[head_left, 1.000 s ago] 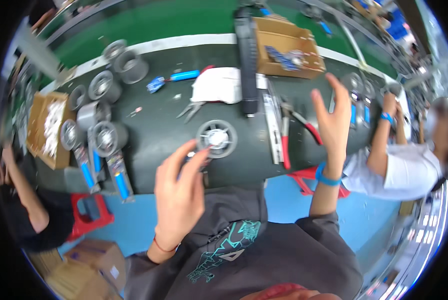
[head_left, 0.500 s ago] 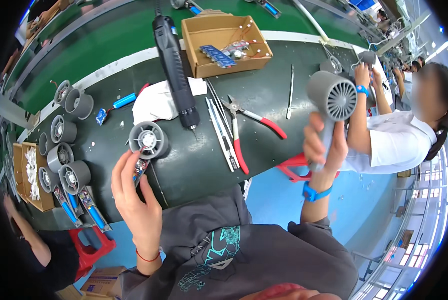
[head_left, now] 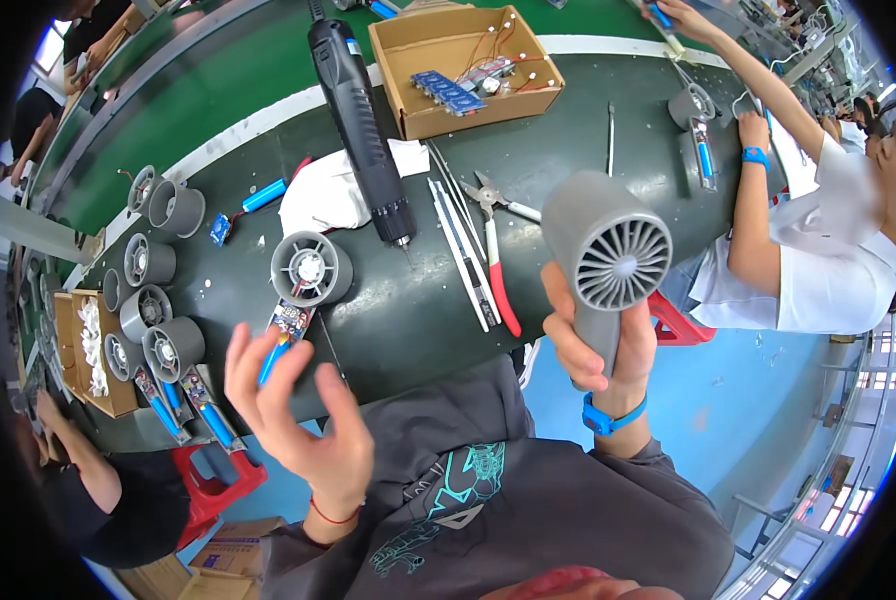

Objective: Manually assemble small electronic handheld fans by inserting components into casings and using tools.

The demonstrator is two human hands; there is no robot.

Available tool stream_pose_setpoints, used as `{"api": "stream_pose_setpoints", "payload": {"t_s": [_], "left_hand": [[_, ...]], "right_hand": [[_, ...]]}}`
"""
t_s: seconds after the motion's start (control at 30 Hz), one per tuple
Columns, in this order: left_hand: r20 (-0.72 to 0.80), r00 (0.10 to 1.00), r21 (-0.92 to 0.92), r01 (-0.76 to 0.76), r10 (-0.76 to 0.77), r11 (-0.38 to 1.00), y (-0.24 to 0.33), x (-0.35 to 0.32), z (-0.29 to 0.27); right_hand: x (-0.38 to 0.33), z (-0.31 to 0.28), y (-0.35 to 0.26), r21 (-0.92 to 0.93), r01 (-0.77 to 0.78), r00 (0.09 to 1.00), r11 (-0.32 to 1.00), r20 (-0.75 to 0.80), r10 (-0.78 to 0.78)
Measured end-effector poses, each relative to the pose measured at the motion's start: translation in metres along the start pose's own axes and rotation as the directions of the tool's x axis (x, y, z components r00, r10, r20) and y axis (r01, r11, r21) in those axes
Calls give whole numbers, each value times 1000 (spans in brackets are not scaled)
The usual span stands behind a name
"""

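My right hand (head_left: pixel 603 345) is wrapped round the handle of a grey handheld fan (head_left: pixel 613 250), held up above the bench edge with its slotted grille facing me. My left hand (head_left: pixel 303 415) is spread and holds nothing. Just beyond its fingers lies an opened fan (head_left: pixel 311 268) with a grey round housing, a white hub, a circuit board and a blue battery in its handle. The fingers partly cover that handle. A black electric screwdriver (head_left: pixel 363 130) hangs tip down over a white cloth (head_left: pixel 333 195). Beside it are tweezers (head_left: pixel 465 255) and red-handled cutting pliers (head_left: pixel 495 240).
A cardboard box (head_left: pixel 448 125) with blue boards and wired parts stands at the back. Several grey fan housings (head_left: pixel 175 348) fill the left side, near a smaller box (head_left: pixel 118 390) of white parts. At right a co-worker's arm (head_left: pixel 768 95) reaches across the bench (head_left: pixel 408 350).
My right hand has brought the fan left and lower, closer to me. My left hand has drawn back from the opened fan, fingers spreading. The co-worker has reached an arm toward the back.
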State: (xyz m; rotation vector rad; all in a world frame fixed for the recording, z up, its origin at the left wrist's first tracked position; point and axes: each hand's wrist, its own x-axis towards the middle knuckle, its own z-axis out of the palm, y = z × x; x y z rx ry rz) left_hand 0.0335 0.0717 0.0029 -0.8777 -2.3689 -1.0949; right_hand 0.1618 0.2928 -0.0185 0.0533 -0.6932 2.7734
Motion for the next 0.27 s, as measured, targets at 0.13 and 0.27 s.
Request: {"api": "stream_pose_setpoints", "payload": {"t_s": [0.13,0.27], "left_hand": [[193,950,-420,-145,244,896,28,21,13],[325,842,-674,-114,432,730,52,50,57]], "right_hand": [[-2,3,18,53,-107,994,993,40,105],[-19,11,28,-146,-220,967,965,-160,196]]}}
